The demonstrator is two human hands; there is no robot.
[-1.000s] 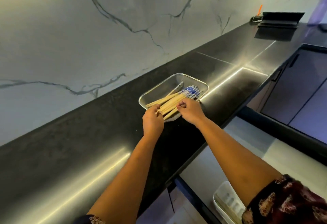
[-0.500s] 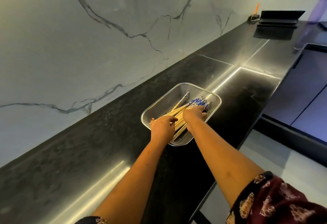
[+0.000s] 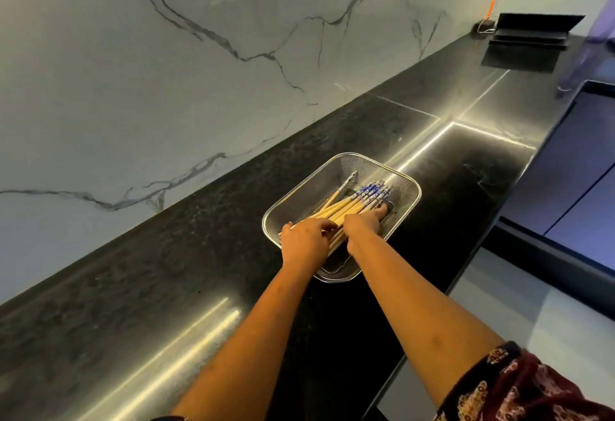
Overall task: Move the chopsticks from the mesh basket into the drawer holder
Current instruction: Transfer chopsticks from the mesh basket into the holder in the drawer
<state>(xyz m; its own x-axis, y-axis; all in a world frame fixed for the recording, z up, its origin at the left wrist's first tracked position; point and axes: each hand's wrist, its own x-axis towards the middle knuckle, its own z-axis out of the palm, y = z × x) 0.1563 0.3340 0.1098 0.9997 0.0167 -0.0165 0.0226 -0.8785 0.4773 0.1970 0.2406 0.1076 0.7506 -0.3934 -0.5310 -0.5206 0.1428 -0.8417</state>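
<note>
- Chopsticks (image 3: 352, 206) are seen lying in a loose bundle inside the mesh basket (image 3: 407, 187), which sits on the dark desk (image 3: 166, 271) near its front edge; one stick is splayed off to the wall side.
- The left hand (image 3: 304, 241) is curled over the plain wooden ends, fingers pressed down on the bundle; whether anything is actually pinched cannot be told.
- The right hand (image 3: 362, 224) is laid flat along the sticks, its fingertips reaching toward the blue-patterned ends.
- Light, stiff and smooth rods are judged here, likely to roll and fan apart if taken loosely.
- A hold around the middle of the bundle, with both hands squeezing it together, is judged safest; a grip at one end would let the far tips splay.
- The stray stick would need to be gathered in first.
- No drawer holder is shown from the head view.
</note>
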